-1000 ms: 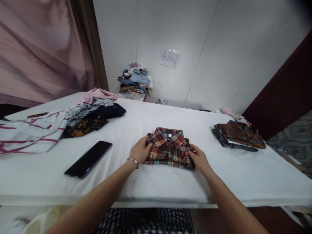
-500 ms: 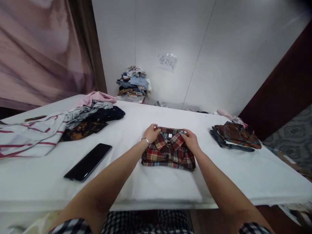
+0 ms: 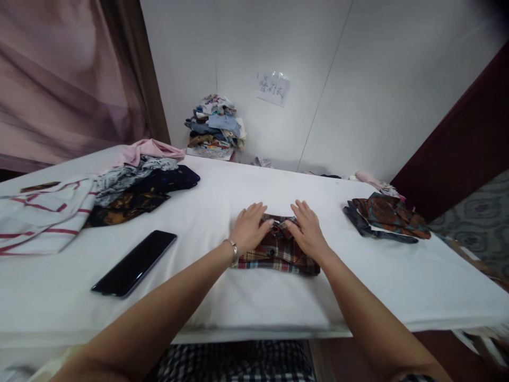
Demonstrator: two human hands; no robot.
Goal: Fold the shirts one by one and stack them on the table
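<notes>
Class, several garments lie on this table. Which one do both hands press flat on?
The folded red plaid shirt at the table's near middle: left hand and right hand lie on it; the other clothes lie untouched.

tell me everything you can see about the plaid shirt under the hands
The plaid shirt is folded into a compact rectangle, lying flat on the white table near its front edge. It looks like woven cloth in a red, dark brown and cream check with touches of blue. A bit of the collar shows between the hands. The left hand and right hand rest palm down, fingers spread, on its far part and hide most of it; the near edge shows stacked layers. No other garment touches it.
</notes>
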